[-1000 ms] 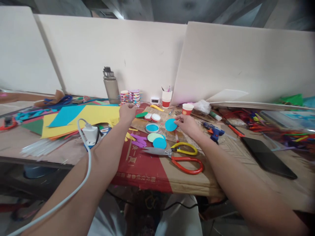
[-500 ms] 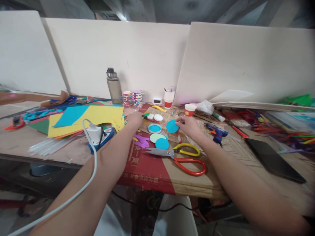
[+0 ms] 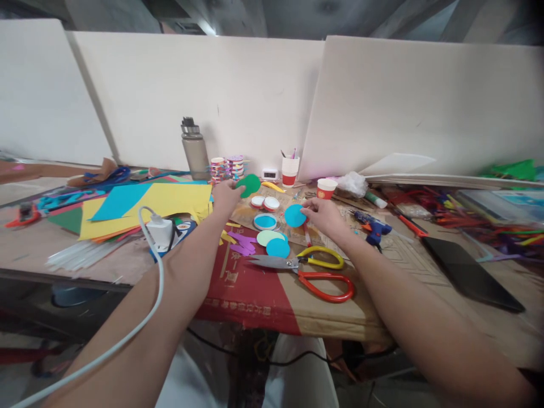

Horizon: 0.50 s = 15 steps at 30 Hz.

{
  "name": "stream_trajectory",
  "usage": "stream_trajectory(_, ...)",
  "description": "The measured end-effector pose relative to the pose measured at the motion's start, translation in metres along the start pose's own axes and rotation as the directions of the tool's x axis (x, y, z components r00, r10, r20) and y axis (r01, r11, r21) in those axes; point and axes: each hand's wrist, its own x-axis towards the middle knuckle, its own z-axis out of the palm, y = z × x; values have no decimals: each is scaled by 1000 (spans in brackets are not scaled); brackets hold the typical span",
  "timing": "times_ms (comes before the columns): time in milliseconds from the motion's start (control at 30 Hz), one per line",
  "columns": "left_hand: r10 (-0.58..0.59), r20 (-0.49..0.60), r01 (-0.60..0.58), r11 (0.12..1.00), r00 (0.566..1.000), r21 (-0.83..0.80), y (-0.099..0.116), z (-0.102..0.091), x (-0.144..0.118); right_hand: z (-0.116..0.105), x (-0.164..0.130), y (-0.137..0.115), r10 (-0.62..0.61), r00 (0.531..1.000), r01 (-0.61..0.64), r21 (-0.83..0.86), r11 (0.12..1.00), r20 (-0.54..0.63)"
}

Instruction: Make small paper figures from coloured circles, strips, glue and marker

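Nearest, the scissors (image 3: 306,267) w/ one yellow & one red handle lie on the red-and-brown cardboard (image 3: 255,294), w/ a blue paper circle (image 3: 277,247), a pale green circle (image 3: 267,237) & purple scraps (image 3: 243,242) just behind them. A bit farther, the right hand (image 3: 325,218) pinches a blue paper disc (image 3: 294,216) by its edge, low over the cardboard. The left hand (image 3: 225,195) pinches a green paper piece (image 3: 249,185), lifted up near the yellow paper sheets (image 3: 170,201) & in front of the grey bottle (image 3: 194,150).
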Motion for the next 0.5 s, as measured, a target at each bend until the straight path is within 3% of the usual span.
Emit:
stream_trajectory(67, -73, 113, 106, 939, 991, -326, 7, 3, -3, 1, 2, 1, 44, 999, -41, 159, 986, -16)
stream_trajectory(133, -63, 282, 198, 852, 957, -484, 15, 6, -9, 1, 5, 3, 83, 996, -72, 313, 947, -19)
stream_trajectory(300, 39, 501, 240, 844, 865, -480, 27, 18, -31, 3, 9, 6, 109, 994, -99, 607, 789, 21)
stream_trajectory(500, 171, 620, 178, 870, 766, -460, 34, 27, -50, 9, 9, 5, 169, 986, -122, 674, 729, -5)
